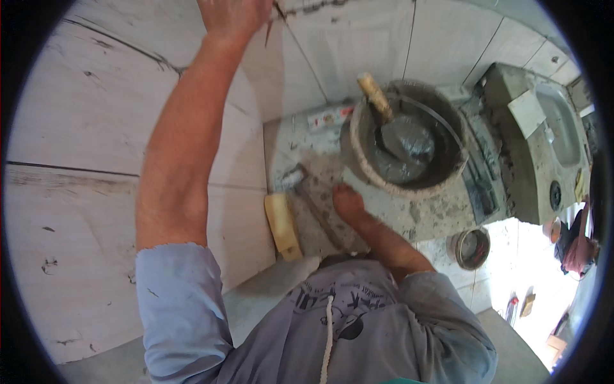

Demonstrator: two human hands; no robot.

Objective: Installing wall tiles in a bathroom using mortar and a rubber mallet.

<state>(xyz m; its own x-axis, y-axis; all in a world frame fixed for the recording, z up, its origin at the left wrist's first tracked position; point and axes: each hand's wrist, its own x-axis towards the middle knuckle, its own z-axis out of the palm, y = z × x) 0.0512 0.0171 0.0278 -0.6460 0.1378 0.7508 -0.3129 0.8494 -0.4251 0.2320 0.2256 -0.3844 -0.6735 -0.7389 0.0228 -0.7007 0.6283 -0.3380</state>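
My left hand [235,18] is raised to the tiled wall [345,38] at the top edge, its fingers mostly out of frame. My right hand [346,201] is low over the stained counter [416,214], between a hammer and a bucket; its fingers look bent but are too blurred to read. The hammer [310,205] lies with its head toward the wall, beside a yellow block [281,227]. The large bucket [364,166] holds wet grey mortar [396,166] and a trowel with a wooden handle [374,93] leaning out.
A red-and-white strip [329,117] lies behind the bucket. At the right are a grey concrete sink unit [521,166] with a pale tile piece [526,114] on it, and a dark channel-shaped piece [483,192]. A round container [473,248] sits lower, near hanging cloths [579,249].
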